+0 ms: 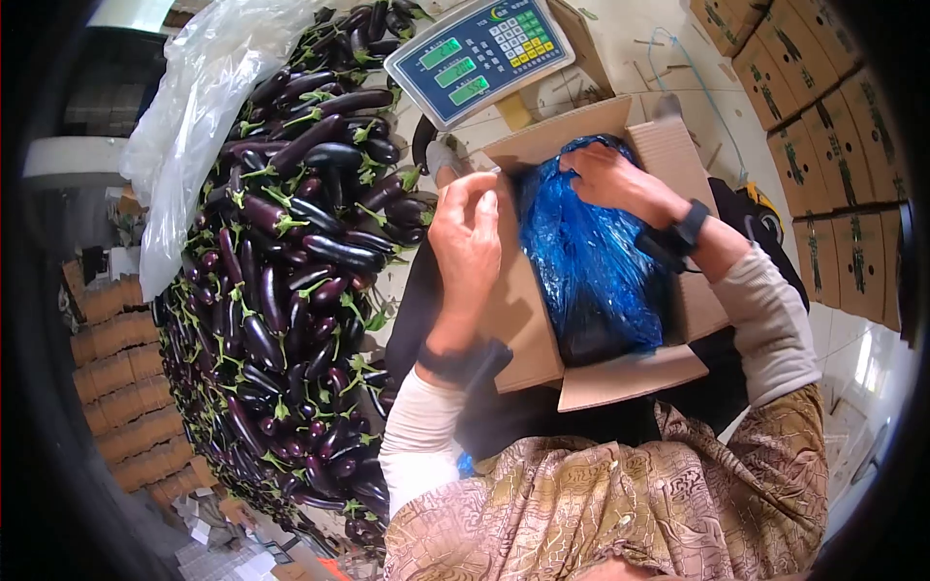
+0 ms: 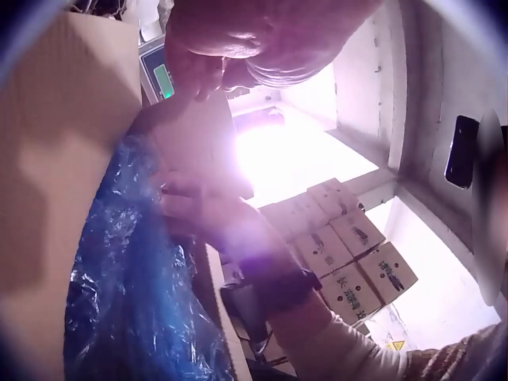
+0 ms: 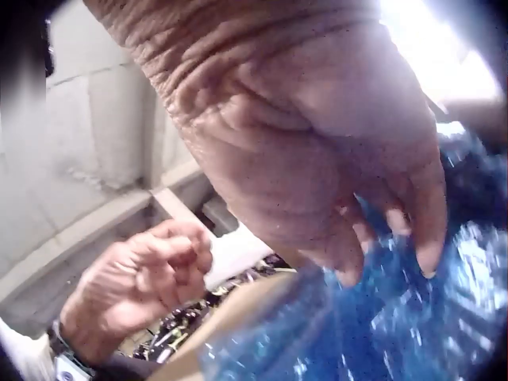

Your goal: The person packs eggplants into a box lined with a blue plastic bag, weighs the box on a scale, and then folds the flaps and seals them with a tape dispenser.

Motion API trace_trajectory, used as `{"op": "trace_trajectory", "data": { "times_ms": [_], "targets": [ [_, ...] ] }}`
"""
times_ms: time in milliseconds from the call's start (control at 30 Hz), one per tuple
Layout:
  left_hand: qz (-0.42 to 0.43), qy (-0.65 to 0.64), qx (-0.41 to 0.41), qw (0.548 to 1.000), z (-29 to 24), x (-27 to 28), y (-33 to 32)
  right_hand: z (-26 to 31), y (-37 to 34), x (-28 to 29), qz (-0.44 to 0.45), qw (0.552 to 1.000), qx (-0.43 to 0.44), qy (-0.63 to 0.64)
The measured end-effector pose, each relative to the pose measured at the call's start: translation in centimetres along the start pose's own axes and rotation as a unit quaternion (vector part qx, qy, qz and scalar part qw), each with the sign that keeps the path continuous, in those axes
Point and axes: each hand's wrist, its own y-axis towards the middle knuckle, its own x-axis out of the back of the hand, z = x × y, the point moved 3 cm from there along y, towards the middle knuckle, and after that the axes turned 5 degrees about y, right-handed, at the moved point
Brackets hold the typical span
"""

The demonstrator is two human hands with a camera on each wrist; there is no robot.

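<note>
A blue plastic bag (image 1: 593, 257) lies bunched inside an open cardboard box (image 1: 528, 334); its contents are hidden. My right hand (image 1: 625, 182) is at the far end of the bag, palm down. In the right wrist view the fingertips of the right hand (image 3: 317, 159) press on the crinkled blue plastic (image 3: 381, 309), the fingers loosely bent. Raised over the box's left flap, my left hand (image 1: 465, 242) has loosely curled fingers and nothing visible in its grip. It is apart from the bag.
A large heap of eggplants (image 1: 291, 261) fills the left side, partly under a clear plastic sheet (image 1: 208, 107). A digital scale (image 1: 480, 58) with lit green displays stands beyond the box. Stacked cartons (image 1: 823, 126) line the right.
</note>
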Motion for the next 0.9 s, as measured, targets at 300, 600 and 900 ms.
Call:
{"op": "trace_trajectory", "data": {
  "times_ms": [300,600,900],
  "targets": [
    [0.132,0.011,-0.053,0.990,-1.9,-0.7,-1.4,5.6,-5.0,12.7,-0.022,0.999,0.043,0.022],
    [0.275,0.320,-0.194,0.886,1.5,-8.4,-2.3,-1.8,-2.3,-4.4,0.151,0.961,0.093,-0.213],
    [-0.033,0.001,0.075,0.997,1.8,2.4,-1.1,3.4,-6.1,12.1,-0.026,1.000,-0.015,-0.002]
  ]
}}
